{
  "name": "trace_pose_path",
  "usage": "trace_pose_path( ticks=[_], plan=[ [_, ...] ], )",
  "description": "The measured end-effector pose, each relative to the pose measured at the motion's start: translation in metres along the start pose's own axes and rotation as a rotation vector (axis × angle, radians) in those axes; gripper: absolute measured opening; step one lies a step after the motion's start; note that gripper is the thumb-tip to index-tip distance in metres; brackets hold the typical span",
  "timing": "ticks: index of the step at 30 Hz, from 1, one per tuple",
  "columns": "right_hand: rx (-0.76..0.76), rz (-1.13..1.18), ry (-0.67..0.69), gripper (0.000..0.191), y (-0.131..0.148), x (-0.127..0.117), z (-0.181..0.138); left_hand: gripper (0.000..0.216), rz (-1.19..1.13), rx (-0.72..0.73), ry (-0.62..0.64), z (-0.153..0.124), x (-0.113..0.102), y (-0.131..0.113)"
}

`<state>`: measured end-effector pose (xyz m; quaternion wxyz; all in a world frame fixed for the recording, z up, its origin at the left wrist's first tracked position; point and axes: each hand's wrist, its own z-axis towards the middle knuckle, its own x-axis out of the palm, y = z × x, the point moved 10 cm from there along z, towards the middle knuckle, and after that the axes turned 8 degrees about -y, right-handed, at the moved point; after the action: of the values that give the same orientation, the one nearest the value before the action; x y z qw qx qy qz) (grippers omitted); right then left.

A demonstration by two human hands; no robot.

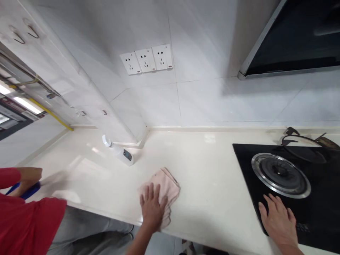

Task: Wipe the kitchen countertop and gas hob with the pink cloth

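My left hand lies palm down on a folded pink cloth, its fingers stretched out and somewhat apart. The cloth rests flat on the cream countertop, close to the front edge. Over on the right, my right hand is spread on the left front part of the black cooktop, just below the round burner. It holds nothing. A white spray bottle is on the counter, beyond the cloth and to its left, beside the wall corner.
At far left, a person in a red shirt stands at the counter, with something blue under a hand. A black range hood juts out at upper right. Wall sockets are above the counter. A pan stand is behind the cooktop.
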<state>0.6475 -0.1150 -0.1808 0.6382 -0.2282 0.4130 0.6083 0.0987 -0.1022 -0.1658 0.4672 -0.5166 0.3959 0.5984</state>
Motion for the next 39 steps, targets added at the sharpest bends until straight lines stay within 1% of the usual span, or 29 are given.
trace_pose_path(
  ticks=[2, 4, 6, 8, 10, 12, 15, 17, 19, 20, 21, 23, 24, 26, 29, 31, 33, 36, 38, 39],
  plan=[
    [0.005, 0.001, 0.006, 0.054, -0.002, 0.001, -0.001, 0.063, 0.057, -0.088, 0.019, -0.001, -0.005, 0.032],
    [0.021, -0.003, 0.018, 0.054, -0.005, 0.004, -0.002, 0.063, 0.083, -0.129, 0.029, -0.006, -0.008, 0.046],
    [0.039, -0.010, 0.033, 0.054, -0.008, 0.007, -0.002, 0.065, 0.098, -0.131, 0.025, -0.014, -0.008, 0.044],
    [0.050, -0.021, 0.047, 0.053, -0.008, 0.009, -0.001, 0.066, 0.094, -0.097, 0.016, -0.023, -0.004, 0.028],
    [0.056, -0.025, 0.055, 0.051, -0.008, 0.010, -0.001, 0.067, 0.044, -0.014, -0.001, -0.034, 0.003, -0.001],
    [0.064, -0.020, 0.054, 0.050, -0.008, 0.010, 0.000, 0.068, -0.065, 0.151, -0.027, -0.049, 0.009, -0.047],
    [0.086, -0.012, 0.057, 0.051, -0.011, 0.011, -0.001, 0.077, -0.281, 0.519, -0.040, -0.085, 0.007, -0.135],
    [0.097, -0.010, 0.062, 0.052, -0.014, 0.011, -0.001, 0.084, -0.397, 0.774, 0.013, -0.116, -0.002, -0.191],
    [0.103, -0.010, 0.065, 0.053, -0.015, 0.012, -0.001, 0.085, -0.469, 0.989, 0.077, -0.143, -0.013, -0.235],
    [0.106, -0.011, 0.065, 0.052, -0.016, 0.011, -0.001, 0.083, -0.494, 1.070, 0.100, -0.153, -0.020, -0.249],
    [0.106, -0.013, 0.068, 0.052, -0.017, 0.012, -0.002, 0.080, -0.513, 1.125, 0.114, -0.159, -0.025, -0.259],
    [0.097, -0.014, 0.072, 0.053, -0.018, 0.012, -0.003, 0.077, -0.539, 1.163, 0.129, -0.162, -0.029, -0.262],
    [0.089, -0.012, 0.072, 0.053, -0.018, 0.012, -0.004, 0.078, -0.548, 1.151, 0.133, -0.159, -0.028, -0.257],
    [0.079, -0.004, 0.066, 0.056, -0.019, 0.013, -0.005, 0.082, -0.557, 1.088, 0.139, -0.149, -0.020, -0.237],
    [0.090, 0.006, 0.067, 0.060, -0.025, 0.016, -0.006, 0.084, -0.524, 0.901, 0.112, -0.118, -0.004, -0.186],
    [0.098, 0.013, 0.073, 0.063, -0.028, 0.019, -0.006, 0.077, -0.438, 0.705, 0.101, -0.083, 0.007, -0.143],
    [0.097, 0.020, 0.071, 0.065, -0.030, 0.020, -0.005, 0.069, -0.328, 0.490, 0.104, -0.042, 0.014, -0.095],
    [0.098, 0.029, 0.068, 0.068, -0.031, 0.021, -0.004, 0.063, -0.215, 0.227, 0.080, 0.014, 0.011, -0.025],
    [0.105, 0.037, 0.056, 0.067, -0.032, 0.020, -0.003, 0.065, -0.162, 0.074, 0.060, 0.036, 0.007, 0.020],
    [0.104, 0.035, 0.046, 0.066, -0.032, 0.018, -0.003, 0.066, -0.136, 0.000, 0.055, 0.039, 0.006, 0.042]
  ],
)
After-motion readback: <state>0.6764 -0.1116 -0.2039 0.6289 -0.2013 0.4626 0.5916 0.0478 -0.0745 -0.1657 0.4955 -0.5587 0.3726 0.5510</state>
